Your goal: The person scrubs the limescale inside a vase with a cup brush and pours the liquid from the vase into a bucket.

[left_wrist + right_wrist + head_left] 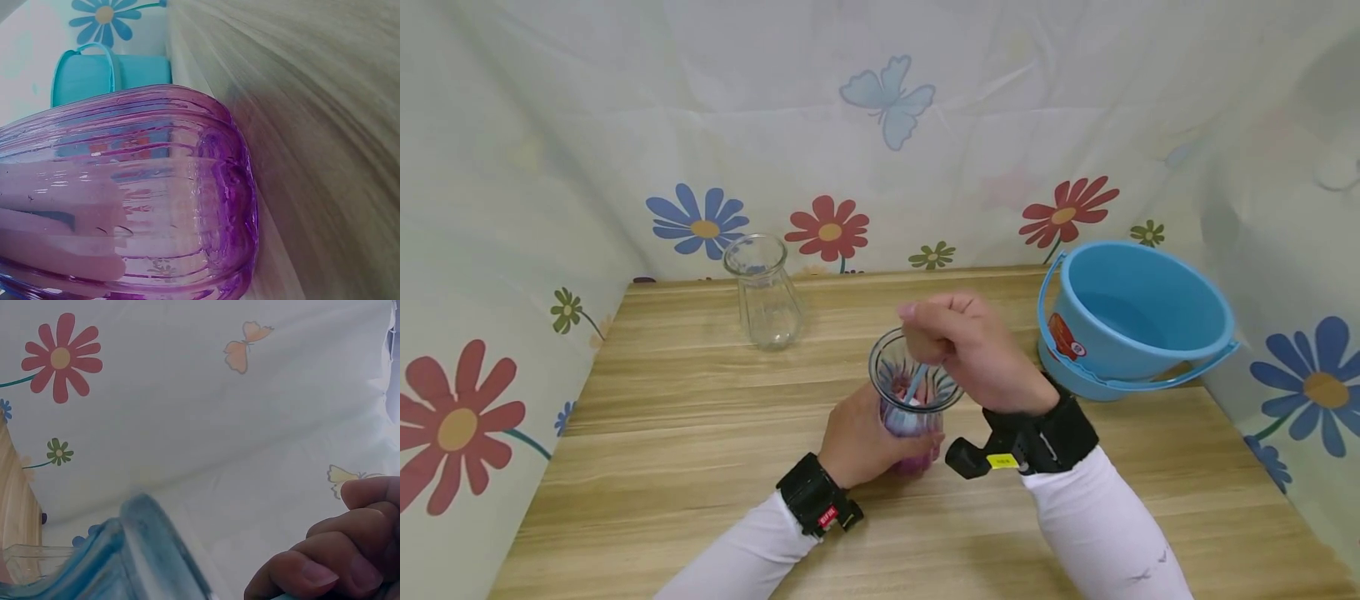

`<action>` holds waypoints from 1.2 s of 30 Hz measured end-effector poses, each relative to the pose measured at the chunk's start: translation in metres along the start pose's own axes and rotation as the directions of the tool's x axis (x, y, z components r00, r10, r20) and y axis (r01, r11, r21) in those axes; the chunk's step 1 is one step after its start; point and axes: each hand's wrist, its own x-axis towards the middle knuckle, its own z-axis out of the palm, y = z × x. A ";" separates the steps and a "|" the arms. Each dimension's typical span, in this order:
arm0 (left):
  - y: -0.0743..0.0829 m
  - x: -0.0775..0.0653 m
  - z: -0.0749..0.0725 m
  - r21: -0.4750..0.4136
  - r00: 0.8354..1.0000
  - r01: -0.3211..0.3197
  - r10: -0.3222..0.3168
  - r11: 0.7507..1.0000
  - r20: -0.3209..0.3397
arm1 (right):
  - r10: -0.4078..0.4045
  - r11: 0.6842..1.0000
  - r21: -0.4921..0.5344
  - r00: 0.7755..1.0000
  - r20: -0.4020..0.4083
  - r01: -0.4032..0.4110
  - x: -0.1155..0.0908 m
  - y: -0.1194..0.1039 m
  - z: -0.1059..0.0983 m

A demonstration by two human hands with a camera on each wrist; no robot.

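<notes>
My left hand (863,437) grips a ribbed glass vase (910,422) that is blue toward its flared rim and purple at the base. In the left wrist view the vase's purple base (228,200) lies close to the wooden surface. Over the mouth, my right hand (981,350) holds a light-blue stick (916,383) with its fingers curled. The stick slants down into the vase, where a whitish part shows at its lower end; its top is hidden in the hand. The right wrist view has the curled fingers (331,556) beside the blue rim (159,547).
A clear glass vase (769,304) stands at the back left of the wooden table (662,417). To the right is a light-blue bucket (1093,342) with its handle lowered. A flower-patterned cloth (962,167) encloses the back and sides.
</notes>
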 end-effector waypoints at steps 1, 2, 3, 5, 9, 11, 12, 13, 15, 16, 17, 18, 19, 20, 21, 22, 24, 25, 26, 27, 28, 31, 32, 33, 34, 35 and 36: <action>0.000 0.000 0.000 -0.002 1.000 0.000 0.000 1.000 0.000 | 0.002 1.000 0.000 1.000 -0.004 -0.002 0.000 0.001 0.001; -0.001 0.000 0.000 -0.003 1.000 0.000 0.000 1.000 0.001 | 0.009 1.000 -0.002 1.000 -0.009 -0.009 0.001 0.001 0.002; -0.001 0.000 0.000 -0.004 1.000 -0.001 0.001 1.000 0.002 | 0.015 1.000 -0.005 1.000 -0.013 -0.015 0.001 0.002 0.003; -0.001 0.000 -0.001 -0.008 1.000 -0.005 0.005 1.000 0.006 | 0.033 0.999 -0.016 0.999 -0.018 -0.033 0.002 0.005 0.005; -0.002 0.001 -0.001 -0.003 1.000 -0.019 0.019 1.000 0.010 | 0.077 0.996 -0.044 0.997 -0.021 -0.078 0.004 0.011 0.009; -0.002 0.001 -0.001 0.003 1.000 -0.025 0.025 1.000 0.012 | 0.101 0.993 -0.063 0.995 -0.022 -0.103 0.005 0.013 0.009; -0.002 0.001 0.000 0.007 1.000 -0.027 0.026 1.000 0.012 | 0.114 0.991 -0.072 0.993 -0.022 -0.115 0.005 0.014 0.010; -0.002 0.001 0.000 0.011 1.000 -0.026 0.026 1.000 0.013 | 0.124 0.989 -0.083 0.992 -0.019 -0.126 0.005 0.015 0.010; -0.001 0.002 -0.001 0.013 1.000 -0.025 0.025 1.000 0.019 | 0.141 0.984 -0.105 0.990 -0.011 -0.142 0.006 0.016 0.010; -0.001 0.002 -0.001 0.015 0.999 -0.027 0.026 1.000 0.023 | 0.148 0.982 -0.117 0.989 -0.004 -0.148 0.006 0.016 0.010; -0.001 0.002 -0.001 0.016 0.999 -0.027 0.027 1.000 0.026 | 0.155 0.980 -0.128 0.988 0.002 -0.153 0.006 0.016 0.011; -0.001 0.002 -0.001 0.017 0.999 -0.029 0.028 0.999 0.028 | 0.161 0.978 -0.136 0.987 0.010 -0.158 0.006 0.016 0.011; -0.001 0.002 -0.001 0.019 0.999 -0.031 0.031 0.999 0.029 | 0.167 0.977 -0.141 0.986 0.017 -0.163 0.006 0.015 0.011; -0.001 0.002 -0.002 0.019 0.999 -0.035 0.034 0.999 0.029 | 0.172 0.975 -0.143 0.985 0.022 -0.167 0.006 0.015 0.011; -0.001 0.002 -0.002 0.019 0.999 -0.038 0.037 0.999 0.028 | 0.176 0.975 -0.145 0.984 0.025 -0.171 0.006 0.015 0.011; -0.001 0.002 -0.002 0.019 0.999 -0.040 0.039 0.999 0.026 | 0.179 0.974 -0.146 0.984 0.028 -0.173 0.007 0.014 0.011; -0.001 0.002 -0.002 0.018 0.999 -0.041 0.041 0.999 0.021 | 0.180 0.974 -0.144 0.983 0.025 -0.174 0.007 0.015 0.012; -0.001 0.002 -0.002 0.015 0.999 -0.042 0.042 0.999 0.020 | 0.178 0.974 -0.143 0.984 0.020 -0.174 0.007 0.014 0.012; -0.001 0.002 -0.002 0.014 0.999 -0.044 0.044 0.999 0.019 | 0.175 0.975 -0.143 0.984 0.011 -0.172 0.007 0.014 0.012; -0.002 0.002 -0.002 0.014 0.999 -0.044 0.044 0.999 0.018 | 0.171 0.975 -0.146 0.985 0.000 -0.169 0.006 0.014 0.013; -0.002 0.002 -0.001 0.014 0.999 -0.045 0.045 0.999 0.018 | 0.164 0.976 -0.147 0.986 -0.011 -0.164 0.007 0.014 0.013; -0.002 0.002 -0.001 0.017 0.999 -0.051 0.050 0.999 0.017 | 0.136 0.978 -0.153 0.989 -0.059 -0.143 0.006 0.014 0.015; -0.002 0.002 -0.001 0.023 0.999 -0.052 0.052 0.998 0.014 | 0.124 0.978 -0.157 0.989 -0.075 -0.134 0.005 0.014 0.015; -0.002 0.002 -0.001 0.026 0.999 -0.053 0.053 0.998 0.013 | 0.112 0.980 -0.157 0.990 -0.090 -0.125 0.005 0.014 0.016; -0.001 0.002 -0.001 0.029 0.999 -0.053 0.053 0.998 0.011 | 0.101 0.981 -0.154 0.990 -0.103 -0.116 0.005 0.014 0.016; -0.001 0.002 -0.001 0.032 0.999 -0.052 0.052 0.998 0.008 | 0.092 0.983 -0.150 0.989 -0.117 -0.109 0.004 0.014 0.017; -0.001 0.002 -0.001 0.036 0.999 -0.050 0.050 0.998 0.006 | 0.082 0.984 -0.147 0.989 -0.127 -0.100 0.004 0.015 0.017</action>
